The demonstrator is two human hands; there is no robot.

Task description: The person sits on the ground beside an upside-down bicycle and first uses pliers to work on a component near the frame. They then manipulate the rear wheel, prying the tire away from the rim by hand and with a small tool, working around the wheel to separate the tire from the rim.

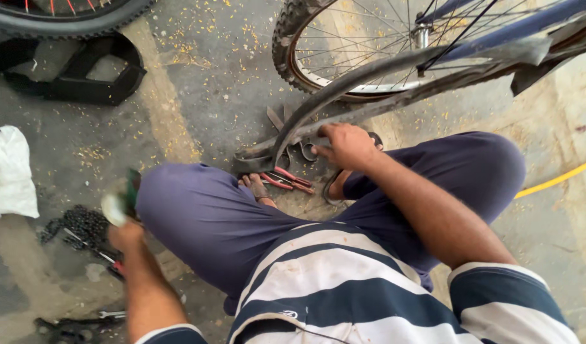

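Note:
I squat on a concrete floor. My right hand [347, 145] reaches down in front of me and rests on a black rubber inner tube [344, 86] that arcs up toward the bicycle wheel [318, 51]. My left hand [124, 232] is raised beside my left knee, shut on a small blurred object [122, 199], pale and round at one end with a green part. Red-handled pliers [289, 180] lie on the floor between my feet, next to metal spanners [277, 118].
A bicycle chain [76, 226] lies in a heap at the left, with a white bag [9, 172] beyond it. A black pedal strap [82, 79] lies near another tyre [63, 16]. A yellow hose [554, 181] runs at the right. Small tools [76, 325] lie bottom left.

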